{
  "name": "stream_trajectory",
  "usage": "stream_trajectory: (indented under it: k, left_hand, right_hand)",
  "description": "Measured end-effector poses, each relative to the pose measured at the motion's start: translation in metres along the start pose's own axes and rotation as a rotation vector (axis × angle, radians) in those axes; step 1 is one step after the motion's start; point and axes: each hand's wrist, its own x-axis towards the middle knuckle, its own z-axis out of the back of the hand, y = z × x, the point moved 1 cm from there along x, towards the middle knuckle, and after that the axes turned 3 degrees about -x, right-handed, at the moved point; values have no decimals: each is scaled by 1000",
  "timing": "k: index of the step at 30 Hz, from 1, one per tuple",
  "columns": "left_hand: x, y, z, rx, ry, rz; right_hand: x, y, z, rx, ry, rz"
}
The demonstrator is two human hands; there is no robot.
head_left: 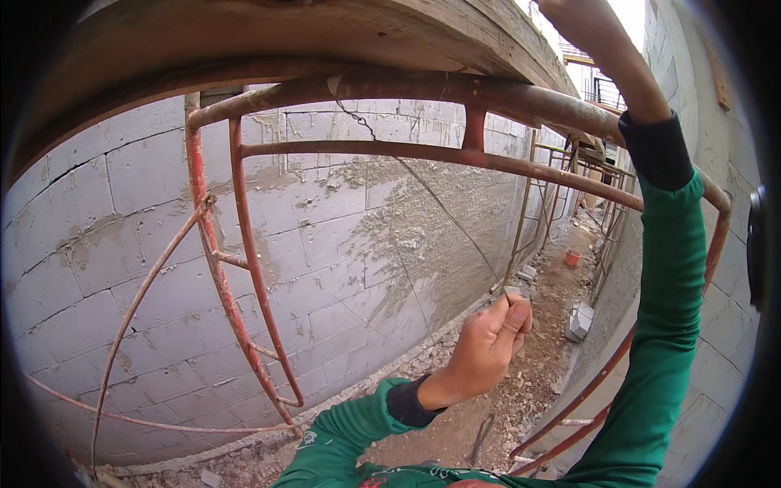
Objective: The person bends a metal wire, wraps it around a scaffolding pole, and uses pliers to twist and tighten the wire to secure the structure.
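My left hand [486, 342] is closed in a pinch on the lower end of a thin wire [443, 207]. From there the wire runs up and left past the lower crossbar to a twisted part just under the top tube [390, 86] of a rusty red scaffold frame, where it hangs from that tube. My right arm reaches up past the tube's right part, and my right hand [579, 20] is near the wooden planks [521, 41] at the top edge. Its fingers are cut off by the picture, so what they touch is hidden.
A grey block wall [154, 285] with rough mortar patches stands on the left, another wall [724, 325] close on the right. Between them runs a rubble-strewn passage with an orange bucket [572, 258] and broken blocks [579, 322]. A thin bent rod [134, 301] leans by the frame's left leg.
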Motion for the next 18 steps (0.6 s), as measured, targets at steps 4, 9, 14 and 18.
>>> stream_trajectory:
  k: [4,9,14,18]
  left_hand:
    - [24,-19,-15,60,57,-112]
    - [56,-36,-31,61,82,-182]
    - [73,-45,-41,187,68,-271]
    - [91,-47,-47,291,75,-339]
  right_hand:
    - [-21,-1,-4,-412,3,290]
    - [-44,7,-21,272,-108,-187]
    - [-85,14,-32,391,154,-249]
    - [-96,14,-38,591,185,-368]
